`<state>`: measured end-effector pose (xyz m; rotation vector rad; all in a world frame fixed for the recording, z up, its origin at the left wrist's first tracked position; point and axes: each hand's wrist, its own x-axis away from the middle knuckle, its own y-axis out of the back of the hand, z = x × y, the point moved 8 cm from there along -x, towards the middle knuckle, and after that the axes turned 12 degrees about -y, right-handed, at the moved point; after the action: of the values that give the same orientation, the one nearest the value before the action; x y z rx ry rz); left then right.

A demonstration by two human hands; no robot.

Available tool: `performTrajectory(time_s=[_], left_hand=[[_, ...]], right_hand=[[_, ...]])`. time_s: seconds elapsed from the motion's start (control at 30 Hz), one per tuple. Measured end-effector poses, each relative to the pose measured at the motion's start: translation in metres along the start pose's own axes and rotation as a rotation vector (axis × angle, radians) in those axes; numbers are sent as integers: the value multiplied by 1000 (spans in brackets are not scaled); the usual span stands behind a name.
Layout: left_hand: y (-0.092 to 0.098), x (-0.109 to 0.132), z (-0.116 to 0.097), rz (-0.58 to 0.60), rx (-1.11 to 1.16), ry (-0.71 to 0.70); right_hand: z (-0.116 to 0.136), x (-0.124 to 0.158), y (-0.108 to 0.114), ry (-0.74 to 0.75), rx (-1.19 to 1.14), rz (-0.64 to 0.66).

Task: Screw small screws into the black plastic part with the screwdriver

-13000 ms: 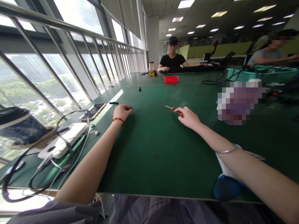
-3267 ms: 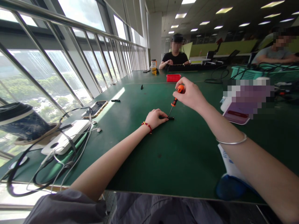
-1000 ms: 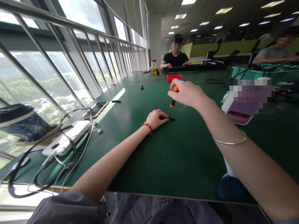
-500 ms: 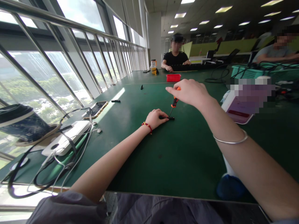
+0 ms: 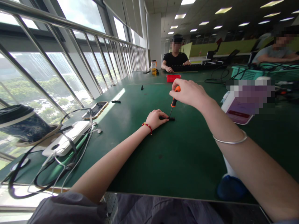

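Observation:
My left hand (image 5: 156,118) rests on the green table (image 5: 149,149), its fingers closed on a small black part (image 5: 170,118) and pinning it to the surface. My right hand (image 5: 188,92) hovers above, fingers pinched round the top of a small orange-and-black screwdriver (image 5: 174,98). The screwdriver stands nearly upright with its tip down on the black part.
Phones (image 5: 96,109), a white box (image 5: 66,137), cables (image 5: 46,174) and a bag (image 5: 21,124) crowd the left edge by the window rail. Two small black parts (image 5: 116,101) lie farther out, a red tray (image 5: 173,78) beyond. A white-purple box (image 5: 240,109) sits right. Two people sit at the far end.
My right fingers, stretched out over the screwdriver top half a second ago, have curled back round it. The left hand and the black part have stayed in place.

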<state>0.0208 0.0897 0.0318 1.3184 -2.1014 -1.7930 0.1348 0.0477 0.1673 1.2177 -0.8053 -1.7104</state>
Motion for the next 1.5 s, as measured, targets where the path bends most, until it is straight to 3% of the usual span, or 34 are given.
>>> performTrajectory(time_s=[0.17,1.5], left_hand=[[-1,0,1,-3,5,-2],[0,1,-1,12,-13,13]], right_hand=[[-2,0,-1,-34,-36,44],[0,1,2,-4,-20,19]])
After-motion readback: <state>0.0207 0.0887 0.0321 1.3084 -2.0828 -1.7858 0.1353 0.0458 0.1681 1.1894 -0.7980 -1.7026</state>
